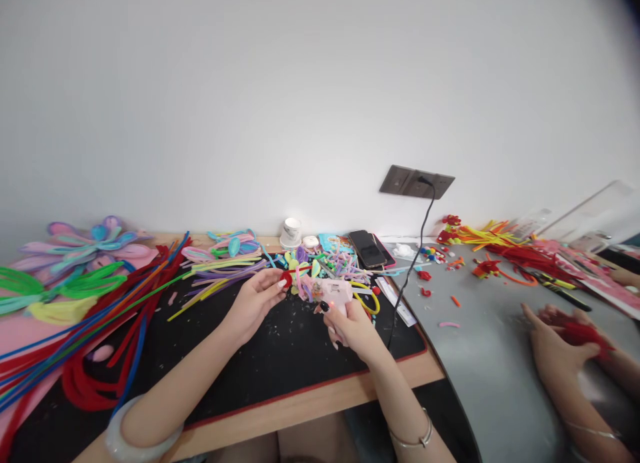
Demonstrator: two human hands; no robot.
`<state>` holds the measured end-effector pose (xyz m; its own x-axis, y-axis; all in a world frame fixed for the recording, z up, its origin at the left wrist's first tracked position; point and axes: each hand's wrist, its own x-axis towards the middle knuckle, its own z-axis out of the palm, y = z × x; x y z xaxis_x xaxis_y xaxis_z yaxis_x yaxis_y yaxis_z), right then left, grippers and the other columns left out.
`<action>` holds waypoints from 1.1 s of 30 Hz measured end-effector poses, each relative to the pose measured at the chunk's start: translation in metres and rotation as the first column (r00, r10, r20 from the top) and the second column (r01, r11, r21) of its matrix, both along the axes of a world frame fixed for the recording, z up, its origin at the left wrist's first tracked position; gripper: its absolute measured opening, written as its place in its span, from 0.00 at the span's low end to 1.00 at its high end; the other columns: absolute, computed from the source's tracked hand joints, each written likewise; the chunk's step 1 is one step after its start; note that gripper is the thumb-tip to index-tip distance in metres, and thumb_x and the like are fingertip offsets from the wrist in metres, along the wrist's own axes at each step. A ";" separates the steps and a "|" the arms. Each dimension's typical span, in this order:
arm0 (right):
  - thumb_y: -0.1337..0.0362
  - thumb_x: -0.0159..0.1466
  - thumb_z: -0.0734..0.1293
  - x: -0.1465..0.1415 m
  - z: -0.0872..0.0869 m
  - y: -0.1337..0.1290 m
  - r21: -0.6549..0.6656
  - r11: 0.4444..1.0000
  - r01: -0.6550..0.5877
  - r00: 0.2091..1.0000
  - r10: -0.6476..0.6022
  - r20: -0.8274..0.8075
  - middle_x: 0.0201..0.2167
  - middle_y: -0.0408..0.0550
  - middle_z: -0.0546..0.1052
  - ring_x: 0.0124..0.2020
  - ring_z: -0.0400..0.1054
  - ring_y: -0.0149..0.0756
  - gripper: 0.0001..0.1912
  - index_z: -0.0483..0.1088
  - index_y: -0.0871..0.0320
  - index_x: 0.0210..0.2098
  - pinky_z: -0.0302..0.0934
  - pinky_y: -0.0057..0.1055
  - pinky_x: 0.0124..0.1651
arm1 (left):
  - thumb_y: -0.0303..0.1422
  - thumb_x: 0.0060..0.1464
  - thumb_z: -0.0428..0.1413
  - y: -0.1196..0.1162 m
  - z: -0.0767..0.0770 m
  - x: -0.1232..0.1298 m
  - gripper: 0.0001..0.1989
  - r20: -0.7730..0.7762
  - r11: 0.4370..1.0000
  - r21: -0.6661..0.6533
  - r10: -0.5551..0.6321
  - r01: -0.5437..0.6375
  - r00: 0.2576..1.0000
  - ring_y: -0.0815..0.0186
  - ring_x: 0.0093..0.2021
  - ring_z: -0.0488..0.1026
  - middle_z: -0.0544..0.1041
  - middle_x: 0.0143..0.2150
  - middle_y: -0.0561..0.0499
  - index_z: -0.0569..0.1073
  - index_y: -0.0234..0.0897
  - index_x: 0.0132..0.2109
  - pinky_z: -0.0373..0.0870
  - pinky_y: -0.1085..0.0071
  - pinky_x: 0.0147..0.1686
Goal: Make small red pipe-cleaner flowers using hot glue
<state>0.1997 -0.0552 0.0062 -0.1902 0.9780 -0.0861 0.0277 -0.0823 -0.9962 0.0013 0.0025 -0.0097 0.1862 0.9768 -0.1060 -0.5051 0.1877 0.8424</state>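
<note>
My left hand [257,305] pinches a small red fuzzy piece [287,280] over the black mat [225,370]. Just to its right, my right hand [347,326] is wrapped round a pale pink glue gun [336,291], whose nozzle points left toward the red piece. Whether nozzle and red piece touch is too small to tell. A black cord [407,270] runs from a wall socket [417,182] down to the mat near my right wrist. Behind both hands lies a pile of small pastel pipe-cleaner pieces [343,260].
Long coloured pipe cleaners [145,296] and a pastel flower [100,243] lie left. At the back are a paper cup [291,233] and a phone [369,248]. On the grey table [465,356] at right, another person's hands [560,350] hold red material.
</note>
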 end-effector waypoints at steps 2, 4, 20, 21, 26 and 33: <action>0.53 0.60 0.63 0.000 0.000 -0.001 -0.014 1.000 -0.022 1.000 0.022 0.007 0.15 0.33 0.57 0.11 0.47 0.21 0.13 0.65 0.58 0.31 0.44 0.22 0.14 | 0.30 0.39 0.66 0.000 0.001 0.000 0.13 0.019 1.000 -0.009 0.002 -0.001 1.000 0.71 0.35 0.72 0.76 0.35 0.54 0.75 0.39 0.36 0.69 0.73 0.38; 0.54 0.60 0.64 0.000 -0.001 -0.001 -0.013 0.999 -0.033 0.999 0.033 0.003 0.16 0.33 0.57 0.11 0.47 0.21 0.13 0.65 0.58 0.32 0.45 0.22 0.14 | 0.29 0.40 0.66 0.001 0.001 0.000 0.13 0.026 1.000 -0.014 -0.001 0.001 1.000 0.71 0.35 0.73 0.76 0.35 0.54 0.75 0.38 0.36 0.69 0.73 0.38; 0.57 0.61 0.62 0.000 -0.004 0.002 0.037 0.999 -0.005 0.999 0.004 0.031 0.15 0.33 0.57 0.11 0.48 0.21 0.10 0.63 0.58 0.32 0.47 0.22 0.14 | 0.25 0.41 0.65 0.001 0.001 0.000 0.13 0.084 0.997 -0.068 -0.026 0.032 0.996 0.70 0.33 0.74 0.77 0.32 0.52 0.74 0.36 0.37 0.71 0.74 0.36; 0.57 0.61 0.62 0.000 -0.003 0.002 0.030 1.000 -0.011 0.999 0.010 0.030 0.15 0.33 0.57 0.11 0.48 0.21 0.10 0.64 0.58 0.32 0.47 0.22 0.14 | 0.25 0.41 0.65 0.001 0.001 0.000 0.13 0.087 0.997 -0.072 -0.025 0.031 0.996 0.70 0.33 0.74 0.77 0.31 0.52 0.74 0.36 0.37 0.71 0.74 0.36; 0.56 0.60 0.63 0.000 -0.002 0.000 0.034 0.999 -0.025 1.000 0.024 0.019 0.16 0.33 0.57 0.12 0.48 0.21 0.11 0.64 0.58 0.35 0.48 0.22 0.15 | 0.25 0.42 0.65 0.002 0.002 -0.001 0.13 0.073 0.996 -0.091 -0.019 0.025 0.997 0.70 0.34 0.74 0.77 0.32 0.51 0.74 0.36 0.38 0.70 0.74 0.37; 0.57 0.62 0.62 0.001 -0.007 0.004 0.094 0.995 0.015 0.999 -0.018 0.028 0.14 0.33 0.58 0.11 0.47 0.21 0.11 0.63 0.59 0.34 0.45 0.21 0.14 | 0.28 0.43 0.65 0.004 -0.004 -0.003 0.14 0.044 0.994 -0.099 -0.036 0.040 0.998 0.72 0.32 0.72 0.76 0.33 0.53 0.73 0.38 0.39 0.68 0.76 0.34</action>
<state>0.2010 -0.0507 -0.0007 -0.1725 0.9850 0.0012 0.0558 0.0110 -0.9984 -0.0018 0.0065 -0.0133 0.2296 0.9538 -0.1935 -0.5309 0.2894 0.7964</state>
